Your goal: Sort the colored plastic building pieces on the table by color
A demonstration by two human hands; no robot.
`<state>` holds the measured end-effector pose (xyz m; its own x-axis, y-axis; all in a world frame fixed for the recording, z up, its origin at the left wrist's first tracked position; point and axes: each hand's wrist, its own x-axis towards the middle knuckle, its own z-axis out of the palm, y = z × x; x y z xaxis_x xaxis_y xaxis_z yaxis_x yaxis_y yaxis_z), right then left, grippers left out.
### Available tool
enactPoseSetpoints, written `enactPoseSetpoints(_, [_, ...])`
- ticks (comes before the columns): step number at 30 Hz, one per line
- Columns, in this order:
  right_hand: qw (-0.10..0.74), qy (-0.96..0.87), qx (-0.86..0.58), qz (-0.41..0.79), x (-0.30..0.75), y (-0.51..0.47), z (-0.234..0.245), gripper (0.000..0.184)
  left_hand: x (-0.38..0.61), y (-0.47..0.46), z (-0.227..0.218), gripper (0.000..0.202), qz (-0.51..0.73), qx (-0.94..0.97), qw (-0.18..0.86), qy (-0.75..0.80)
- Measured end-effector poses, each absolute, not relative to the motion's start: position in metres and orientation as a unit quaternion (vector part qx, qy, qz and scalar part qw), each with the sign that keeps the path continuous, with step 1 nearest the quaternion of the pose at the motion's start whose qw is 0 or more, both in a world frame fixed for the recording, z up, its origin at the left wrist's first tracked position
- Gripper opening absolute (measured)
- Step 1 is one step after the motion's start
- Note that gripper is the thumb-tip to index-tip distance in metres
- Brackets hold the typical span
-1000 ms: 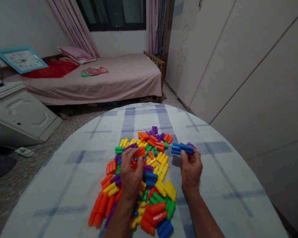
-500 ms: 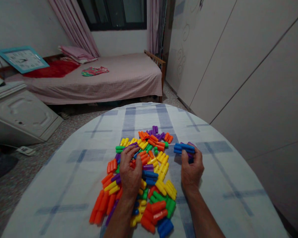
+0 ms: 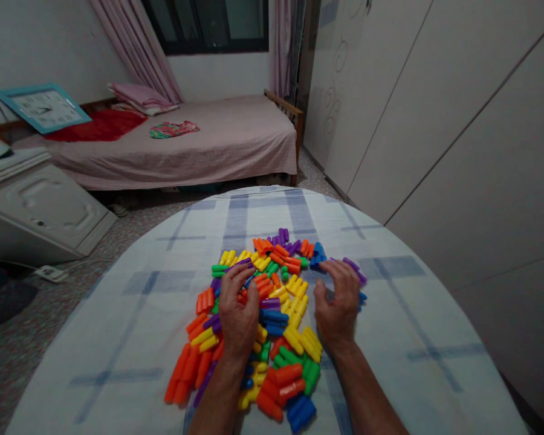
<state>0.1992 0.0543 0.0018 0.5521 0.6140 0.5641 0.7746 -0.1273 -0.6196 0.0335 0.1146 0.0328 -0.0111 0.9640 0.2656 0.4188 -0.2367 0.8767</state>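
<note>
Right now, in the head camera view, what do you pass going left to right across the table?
Orange blocks → left hand → yellow blocks → right hand → bare checked tablecloth.

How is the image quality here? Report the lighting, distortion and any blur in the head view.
Head view: dim indoor light with a dark window; wide-angle lens bows the table edge and wardrobe lines; the blocks stay sharp and saturated, soft shadows lie under both hands; no glare, slight softness at the right hand fingertips.

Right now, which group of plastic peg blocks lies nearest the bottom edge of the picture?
The blue plastic peg blocks, at the pile's near end between the forearms; the orange plastic peg blocks lie higher and leftward.
</note>
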Motion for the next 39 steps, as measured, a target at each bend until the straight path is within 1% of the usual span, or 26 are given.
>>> enactPoseSetpoints(3, [0.425, -0.526, -0.736, -0.043, 0.194, 0.058, -0.003, 0.032, 0.033, 0.115, 0.032, 0.020, 0.459, 0.639, 0.297, 0.541])
enactPoseSetpoints(8, [0.389, -0.526, -0.756, -0.025, 0.196, 0.060, -0.011, 0.045, 0.033, 0.115, 0.031, 0.017, 0.455, 0.646, 0.299, 0.536])
enactPoseSetpoints(13, [0.386, -0.520, -0.762, -0.024, 0.199, 0.060, -0.015, 0.046, 0.035, 0.103, 0.040, 0.016, 0.439, 0.661, 0.297, 0.531])
enactPoseSetpoints(19, [0.393, -0.518, -0.759, -0.030, 0.201, 0.062, -0.019, 0.045, 0.032, 0.078, 0.071, 0.016, 0.411, 0.700, 0.293, 0.504])
enactPoseSetpoints(23, [0.395, -0.518, -0.758, -0.034, 0.202, 0.062, -0.021, 0.045, 0.022, 0.074, 0.092, 0.020, 0.394, 0.731, 0.264, 0.491])
enactPoseSetpoints(26, [0.396, -0.517, -0.758, -0.036, 0.203, 0.062, -0.021, 0.046, 0.018, 0.088, 0.099, 0.023, 0.362, 0.746, 0.243, 0.503])
enactPoseSetpoints(29, [0.398, -0.516, -0.758, -0.036, 0.203, 0.063, -0.022, 0.045, 0.019, 0.115, 0.095, 0.025, 0.333, 0.758, 0.239, 0.507])
enactPoseSetpoints(32, [0.398, -0.516, -0.758, -0.037, 0.204, 0.063, -0.023, 0.043, 0.028, 0.149, 0.082, 0.030, 0.290, 0.787, 0.236, 0.491])
enactPoseSetpoints(36, [0.396, -0.515, -0.759, -0.045, 0.205, 0.063, -0.025, 0.039, 0.043, 0.189, 0.055, 0.047, 0.228, 0.834, 0.231, 0.446])
enactPoseSetpoints(39, [0.392, -0.518, -0.759, -0.052, 0.206, 0.063, -0.026, 0.041, 0.052, 0.206, 0.038, 0.051, 0.207, 0.854, 0.218, 0.425])
